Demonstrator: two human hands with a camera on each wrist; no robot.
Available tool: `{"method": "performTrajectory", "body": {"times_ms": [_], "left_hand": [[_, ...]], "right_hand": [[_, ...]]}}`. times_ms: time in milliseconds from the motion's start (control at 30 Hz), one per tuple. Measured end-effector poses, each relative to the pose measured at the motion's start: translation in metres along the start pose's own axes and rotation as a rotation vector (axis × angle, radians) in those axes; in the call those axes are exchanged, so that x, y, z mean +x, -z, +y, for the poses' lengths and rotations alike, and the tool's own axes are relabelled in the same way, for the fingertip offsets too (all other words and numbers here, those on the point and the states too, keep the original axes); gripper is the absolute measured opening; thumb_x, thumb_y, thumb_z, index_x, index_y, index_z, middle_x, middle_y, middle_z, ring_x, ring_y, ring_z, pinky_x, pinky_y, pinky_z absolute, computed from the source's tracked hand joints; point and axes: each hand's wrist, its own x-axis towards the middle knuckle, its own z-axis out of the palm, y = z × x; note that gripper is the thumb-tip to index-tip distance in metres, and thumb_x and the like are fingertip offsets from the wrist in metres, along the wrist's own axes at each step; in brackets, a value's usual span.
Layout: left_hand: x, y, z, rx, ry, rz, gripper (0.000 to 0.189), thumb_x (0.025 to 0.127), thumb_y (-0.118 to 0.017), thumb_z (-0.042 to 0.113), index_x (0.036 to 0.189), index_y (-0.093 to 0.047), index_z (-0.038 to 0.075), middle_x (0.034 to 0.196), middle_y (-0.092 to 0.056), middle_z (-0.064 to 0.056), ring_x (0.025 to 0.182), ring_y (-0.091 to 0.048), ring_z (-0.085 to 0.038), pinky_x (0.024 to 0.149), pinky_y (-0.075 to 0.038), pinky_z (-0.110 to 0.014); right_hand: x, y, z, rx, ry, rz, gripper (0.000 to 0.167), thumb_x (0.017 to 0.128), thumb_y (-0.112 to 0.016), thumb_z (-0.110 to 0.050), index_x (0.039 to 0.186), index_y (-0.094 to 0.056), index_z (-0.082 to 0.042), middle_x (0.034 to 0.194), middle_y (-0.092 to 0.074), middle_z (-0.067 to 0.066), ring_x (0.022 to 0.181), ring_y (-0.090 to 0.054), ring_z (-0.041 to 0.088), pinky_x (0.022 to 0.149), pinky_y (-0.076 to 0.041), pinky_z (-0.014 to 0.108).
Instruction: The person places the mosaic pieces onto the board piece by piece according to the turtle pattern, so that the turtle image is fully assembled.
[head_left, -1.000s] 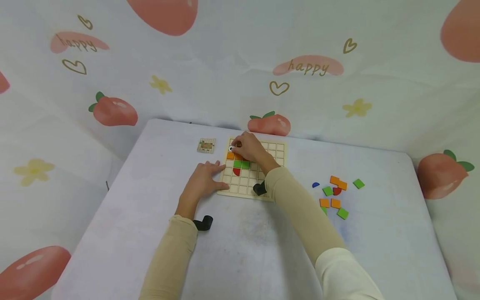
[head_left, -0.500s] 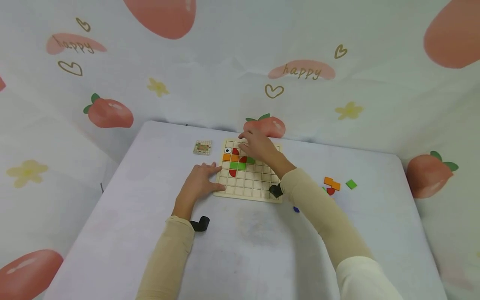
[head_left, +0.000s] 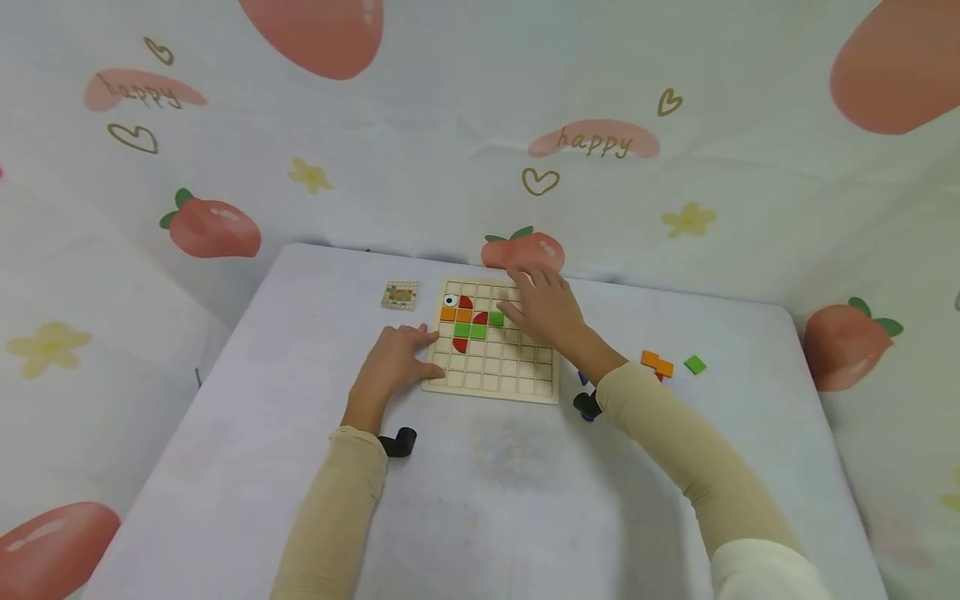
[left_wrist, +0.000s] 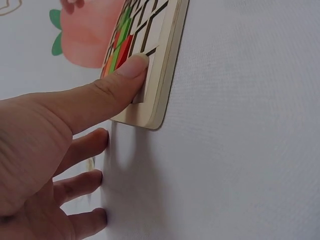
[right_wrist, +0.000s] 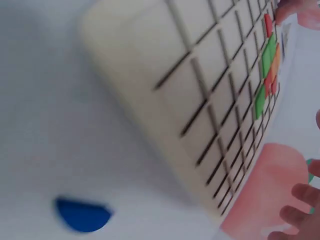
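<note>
A pale wooden grid board (head_left: pixel 517 382) lies on the table. On its left side are a white eye tile (head_left: pixel 450 300), orange square tiles (head_left: pixel 456 315), green tiles (head_left: pixel 470 332) and red quarter-circle tiles (head_left: pixel 460 345). My left hand (head_left: pixel 390 364) is at the board's left edge; its thumb (left_wrist: pixel 107 95) presses on the near left corner, while the fingers lie beside the board. Over the board's far right part hovers my right hand (head_left: pixel 547 310), fingers spread and holding nothing. It hides the cells beneath it. A single green tile (head_left: pixel 496 319) sits left of it.
A small picture card (head_left: pixel 400 295) lies left of the board. To the right are loose orange tiles (head_left: pixel 657 363) and a green tile (head_left: pixel 695 364). A blue half-circle piece (right_wrist: pixel 84 215) rests near the board's right side. Behind the table hangs a fruit-print cloth (head_left: pixel 420 125).
My right hand has let go of the eye tile at the board's far left and moved rightward across the board, uncovering red and green tiles. The left hand keeps its place on the board.
</note>
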Motion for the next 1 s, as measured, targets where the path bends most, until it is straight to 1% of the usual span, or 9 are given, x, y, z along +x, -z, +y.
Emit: {"method": "performTrajectory", "body": {"times_ms": [67, 200, 333, 567, 767, 1000], "left_hand": [[0.000, 0.000, -0.002, -0.003, 0.000, 0.006, 0.078, 0.078, -0.088, 0.041, 0.147, -0.056, 0.022, 0.161, -0.045, -0.002, 0.140, -0.041, -0.038, 0.121, -0.037, -0.051], [0.001, 0.000, -0.003, -0.013, 0.005, 0.012, 0.078, 0.078, -0.088, 0.041, 0.147, -0.056, 0.023, 0.161, -0.045, -0.002, 0.142, -0.040, -0.038, 0.122, -0.036, -0.052], [0.001, -0.001, -0.004, -0.020, 0.007, 0.012, 0.078, 0.078, -0.088, 0.040, 0.147, -0.056, 0.022, 0.162, -0.044, -0.003, 0.140, -0.041, -0.038, 0.121, -0.037, -0.052], [0.000, -0.002, -0.003, -0.024, 0.010, 0.011, 0.079, 0.077, -0.088, 0.040, 0.147, -0.057, 0.022, 0.161, -0.045, -0.003, 0.139, -0.042, -0.037, 0.120, -0.038, -0.052], [0.001, -0.002, -0.001, -0.018, -0.014, 0.004, 0.078, 0.079, -0.087, 0.041, 0.148, -0.056, 0.022, 0.161, -0.045, -0.003, 0.140, -0.042, -0.038, 0.120, -0.038, -0.052], [0.000, -0.001, -0.001, -0.010, -0.006, 0.003, 0.078, 0.079, -0.087, 0.041, 0.148, -0.055, 0.022, 0.162, -0.044, -0.003, 0.139, -0.041, -0.038, 0.121, -0.038, -0.052]], "right_hand": [[-0.006, -0.002, 0.005, 0.010, -0.006, -0.010, 0.069, 0.102, -0.050, -0.055, 0.157, -0.035, -0.016, 0.162, -0.035, 0.010, 0.152, -0.031, 0.034, 0.124, -0.028, 0.060], [-0.017, -0.006, 0.015, 0.012, -0.024, -0.055, 0.073, 0.102, -0.049, -0.058, 0.159, -0.030, -0.017, 0.167, -0.026, 0.014, 0.156, -0.023, 0.039, 0.126, -0.019, 0.065], [-0.027, -0.010, 0.024, -0.007, -0.046, -0.092, 0.077, 0.101, -0.046, -0.061, 0.161, -0.025, -0.018, 0.169, -0.019, 0.017, 0.157, -0.018, 0.043, 0.127, -0.015, 0.066], [-0.047, -0.015, 0.045, 0.022, -0.084, -0.069, 0.079, 0.100, -0.049, -0.061, 0.161, -0.026, -0.016, 0.170, -0.017, 0.019, 0.157, -0.016, 0.044, 0.126, -0.011, 0.068], [-0.066, -0.017, 0.069, 0.054, -0.146, -0.068, 0.080, 0.101, -0.047, -0.061, 0.162, -0.023, -0.016, 0.170, -0.014, 0.021, 0.157, -0.012, 0.046, 0.126, -0.006, 0.069], [-0.083, -0.020, 0.097, 0.092, -0.220, -0.041, 0.079, 0.100, -0.049, -0.058, 0.161, -0.023, -0.014, 0.168, -0.014, 0.025, 0.155, -0.010, 0.051, 0.124, -0.003, 0.072]]}}
